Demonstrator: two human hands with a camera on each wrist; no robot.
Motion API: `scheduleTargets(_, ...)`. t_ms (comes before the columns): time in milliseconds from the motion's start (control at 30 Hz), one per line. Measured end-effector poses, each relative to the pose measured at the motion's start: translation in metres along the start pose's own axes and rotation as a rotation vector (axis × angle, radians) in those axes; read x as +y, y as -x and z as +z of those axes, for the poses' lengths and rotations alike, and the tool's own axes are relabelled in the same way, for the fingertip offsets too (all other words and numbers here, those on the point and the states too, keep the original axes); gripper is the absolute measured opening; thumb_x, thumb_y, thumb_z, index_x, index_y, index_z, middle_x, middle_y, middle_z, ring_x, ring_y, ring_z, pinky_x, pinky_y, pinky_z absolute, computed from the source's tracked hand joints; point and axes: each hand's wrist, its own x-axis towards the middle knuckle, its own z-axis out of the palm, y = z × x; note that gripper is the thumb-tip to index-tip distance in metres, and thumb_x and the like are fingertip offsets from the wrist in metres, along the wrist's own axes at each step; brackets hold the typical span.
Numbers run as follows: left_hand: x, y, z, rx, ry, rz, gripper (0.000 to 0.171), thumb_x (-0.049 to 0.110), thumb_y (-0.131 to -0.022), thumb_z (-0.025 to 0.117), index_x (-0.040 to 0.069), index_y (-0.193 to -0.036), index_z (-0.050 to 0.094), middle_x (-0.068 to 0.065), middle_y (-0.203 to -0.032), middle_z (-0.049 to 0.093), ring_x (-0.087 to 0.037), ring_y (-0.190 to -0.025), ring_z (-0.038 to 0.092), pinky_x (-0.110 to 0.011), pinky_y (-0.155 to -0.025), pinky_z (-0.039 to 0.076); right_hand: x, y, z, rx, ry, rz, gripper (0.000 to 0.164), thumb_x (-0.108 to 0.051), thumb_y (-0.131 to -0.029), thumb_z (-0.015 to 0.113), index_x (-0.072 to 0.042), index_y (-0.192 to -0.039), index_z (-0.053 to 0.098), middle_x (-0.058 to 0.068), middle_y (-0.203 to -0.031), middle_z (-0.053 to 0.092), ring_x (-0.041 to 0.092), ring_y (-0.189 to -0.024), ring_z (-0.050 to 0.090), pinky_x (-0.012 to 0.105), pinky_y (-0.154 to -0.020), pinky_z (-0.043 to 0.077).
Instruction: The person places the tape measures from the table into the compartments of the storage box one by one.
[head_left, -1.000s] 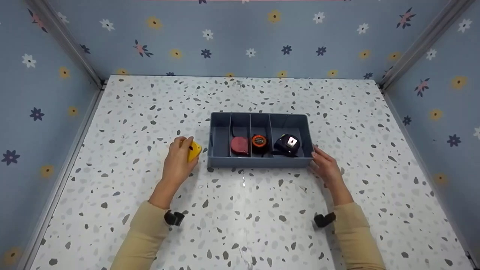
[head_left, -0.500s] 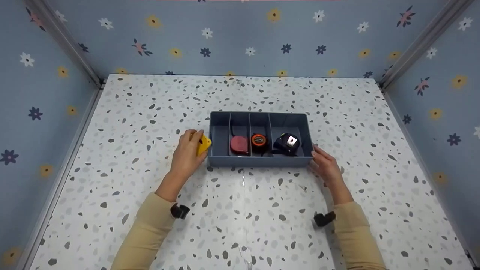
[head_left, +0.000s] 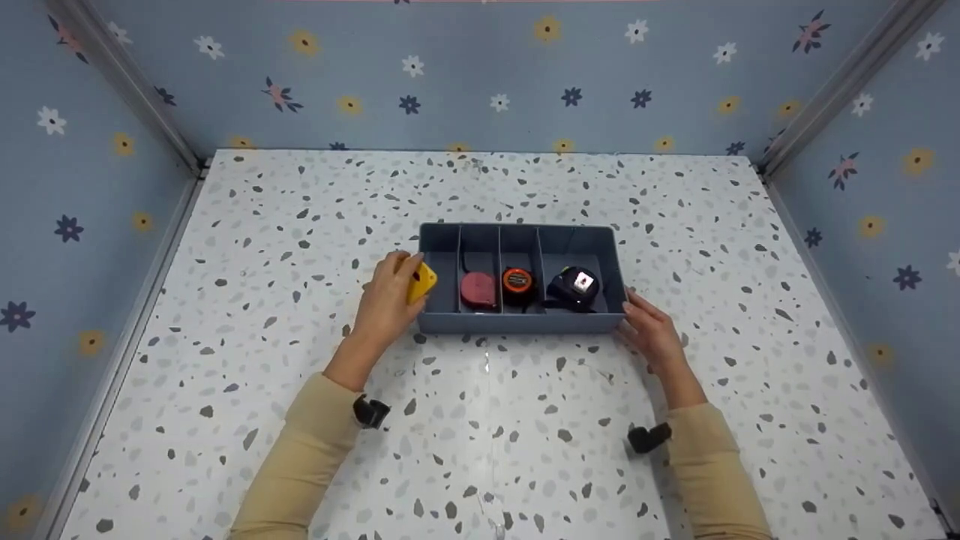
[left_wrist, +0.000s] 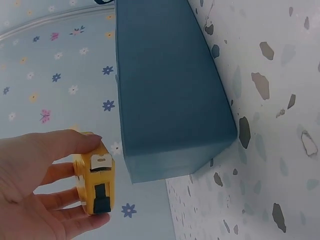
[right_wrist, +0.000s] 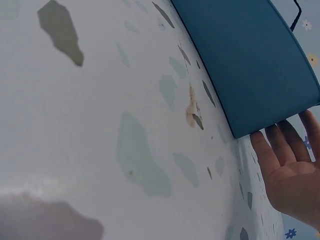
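Note:
My left hand (head_left: 388,300) pinches a yellow tape measure (head_left: 424,283) between thumb and fingers, at the left wall of a blue-grey divided box (head_left: 519,324). In the left wrist view the tape measure (left_wrist: 106,185) shows its metal hook and a black button, held above the table beside the box. Fingers of my right hand (head_left: 654,330) touch the box's right end near the front corner; the right wrist view shows them fairly straight against it. Inside the box lie a pink round tape measure (head_left: 478,289), an orange-and-black one (head_left: 518,285) and a dark one (head_left: 574,289), in separate compartments.
The box's leftmost compartment (head_left: 441,271) has nothing visible in it. The speckled white table (head_left: 495,420) extends around the box. Flower-patterned panels (head_left: 480,75) stand at the back and both sides.
My left hand has moved right and slightly away from me, bringing the yellow tape measure from beside the box to its left wall. The right hand and box stay put.

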Motion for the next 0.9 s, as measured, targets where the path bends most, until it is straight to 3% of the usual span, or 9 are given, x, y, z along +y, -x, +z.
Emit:
scheduleTargets(200,0.001,-0.006,0.003,-0.04,0.001,0.013,0.057,0.007,-0.077,0.067,0.003,-0.129,0.044,-0.019,-0.127,0.038,-0.031,-0.111,0.039,-0.042,-0.089,0.04,0.0,0.0,0.001,-0.001,-0.004,0.006,0.058,-0.017,-0.087,0.057,-0.007,-0.137,0.031,0.004,-0.144,0.025,0.02,-0.128,0.028,0.036,-0.1,0.03)
scheduleTargets(533,0.005,-0.014,0.009,-0.06,-0.007,0.093,0.057,0.004,-0.075,0.068,0.002,-0.128,0.045,-0.019,-0.125,0.039,-0.031,-0.11,0.04,-0.04,-0.086,0.042,0.0,0.0,0.0,0.005,-0.033,0.004,0.056,-0.013,-0.088,0.055,-0.006,-0.137,0.029,0.006,-0.143,0.024,0.022,-0.128,0.027,0.037,-0.101,0.029)
scheduleTargets(900,0.003,-0.019,0.012,-0.144,-0.045,0.15,0.056,0.006,-0.078,0.066,0.003,-0.13,0.043,-0.017,-0.129,0.037,-0.029,-0.115,0.037,-0.038,-0.095,0.035,0.0,0.0,0.0,-0.004,-0.042,0.005,0.055,-0.012,-0.088,0.054,-0.006,-0.137,0.03,0.006,-0.143,0.025,0.022,-0.128,0.027,0.039,-0.102,0.026)
